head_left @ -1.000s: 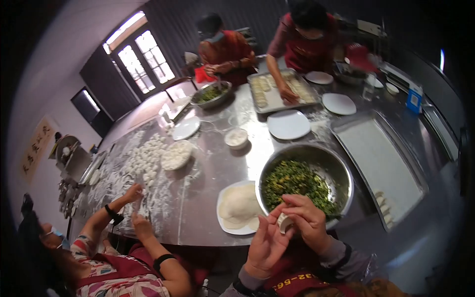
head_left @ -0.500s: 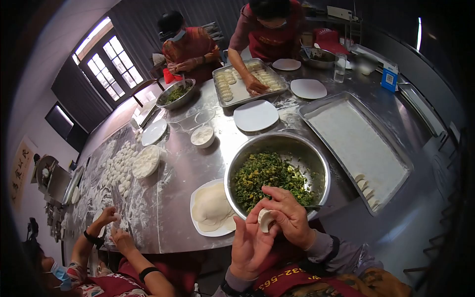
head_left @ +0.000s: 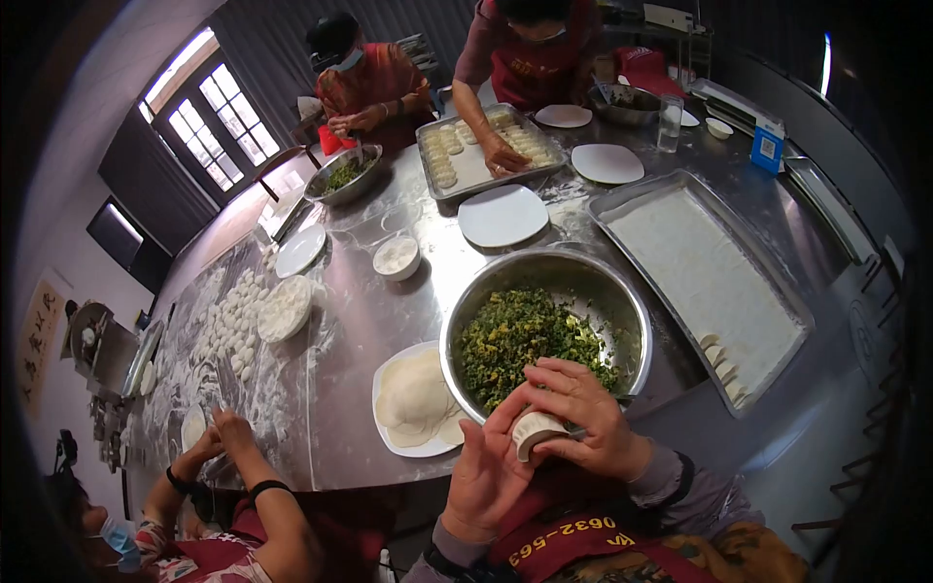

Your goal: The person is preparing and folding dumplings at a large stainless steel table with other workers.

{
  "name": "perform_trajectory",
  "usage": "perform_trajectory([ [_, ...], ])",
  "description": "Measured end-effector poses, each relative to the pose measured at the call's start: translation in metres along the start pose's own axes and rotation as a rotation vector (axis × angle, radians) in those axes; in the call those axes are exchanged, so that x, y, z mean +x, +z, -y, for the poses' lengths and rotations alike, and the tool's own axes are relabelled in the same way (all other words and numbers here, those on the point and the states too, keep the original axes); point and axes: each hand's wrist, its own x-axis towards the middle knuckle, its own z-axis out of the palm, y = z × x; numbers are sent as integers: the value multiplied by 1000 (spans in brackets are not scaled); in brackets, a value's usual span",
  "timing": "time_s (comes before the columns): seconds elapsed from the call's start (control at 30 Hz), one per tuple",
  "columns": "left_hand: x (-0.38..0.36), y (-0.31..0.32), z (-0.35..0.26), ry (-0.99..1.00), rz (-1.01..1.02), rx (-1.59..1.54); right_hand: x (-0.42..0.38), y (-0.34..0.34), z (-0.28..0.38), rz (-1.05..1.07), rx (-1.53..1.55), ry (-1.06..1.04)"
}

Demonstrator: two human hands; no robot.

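Observation:
A pale crescent dumpling point(head_left: 536, 430) with a pleated edge is held between my two hands, just over the near rim of the steel bowl. My left hand point(head_left: 483, 481) supports it on the fingers, palm turned up and thumb apart. From the right, my right hand point(head_left: 590, 420) grips it, thumb below and fingers curled over the top. Chopped green and yellow filling point(head_left: 530, 340) lies in the large steel bowl point(head_left: 637, 311). Left of the bowl, round dough wrappers point(head_left: 413, 398) are stacked on a white plate point(head_left: 385, 428).
On the right, a metal tray point(head_left: 700, 253) holds several dumplings point(head_left: 724, 369) at its near end. A co-worker's hand point(head_left: 505, 155) reaches into another dumpling tray point(head_left: 442, 199). Dough pieces point(head_left: 233, 316) and a flour bowl point(head_left: 285, 311) are at left, near another person's hands point(head_left: 222, 432).
The dumpling has turned in my hands, its pleated edge now arching upward. My right hand has shifted slightly right and down. The left co-worker's hands have come together lower down.

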Motion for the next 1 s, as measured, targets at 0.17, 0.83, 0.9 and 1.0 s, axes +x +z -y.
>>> perform_trajectory([
  [0.17, 2, 7, 1, -70, 19, 125, -4, -11, 5, 117, -36, -30],
  [0.83, 9, 4, 11, -193, 28, 4, -25, -10, 2, 6, 157, 39],
  [0.9, 9, 3, 11, -191, 32, 21, -26, -11, 3, -2, 84, 63],
  [1.0, 9, 3, 13, -196, 24, 32, -30, -10, 0, -11, -17, 26],
])
